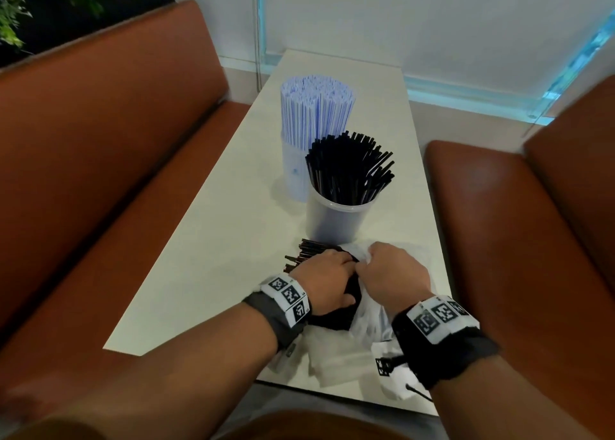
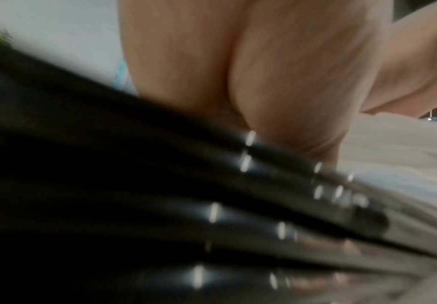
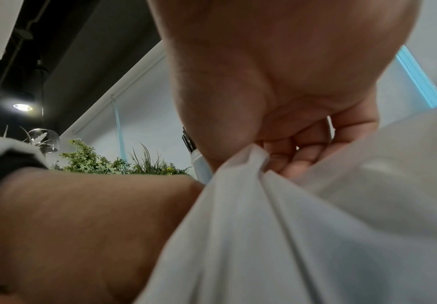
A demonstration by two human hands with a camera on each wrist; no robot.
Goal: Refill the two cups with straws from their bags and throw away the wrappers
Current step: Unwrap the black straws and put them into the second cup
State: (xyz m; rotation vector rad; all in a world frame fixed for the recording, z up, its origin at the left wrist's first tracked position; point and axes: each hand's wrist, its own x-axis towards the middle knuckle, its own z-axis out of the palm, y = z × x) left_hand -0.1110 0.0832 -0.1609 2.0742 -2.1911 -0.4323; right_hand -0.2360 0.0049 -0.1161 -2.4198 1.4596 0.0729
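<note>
I see the bundle of black straws (image 1: 304,253) lying just in front of the near cup (image 1: 336,220), my left hand (image 1: 327,278) gripping it. My right hand (image 1: 392,271) pinches the clear bag (image 1: 369,319) beside it.

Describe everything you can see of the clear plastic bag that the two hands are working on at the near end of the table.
The plastic bag is thin, whitish-clear film, crumpled and creased. It lies on the near end of the pale table, just in front of the cup of black straws. The right hand pinches a gathered fold of it between curled fingers. A bundle of black straws pokes out of it to the left, under the left hand, which grips it.
</note>
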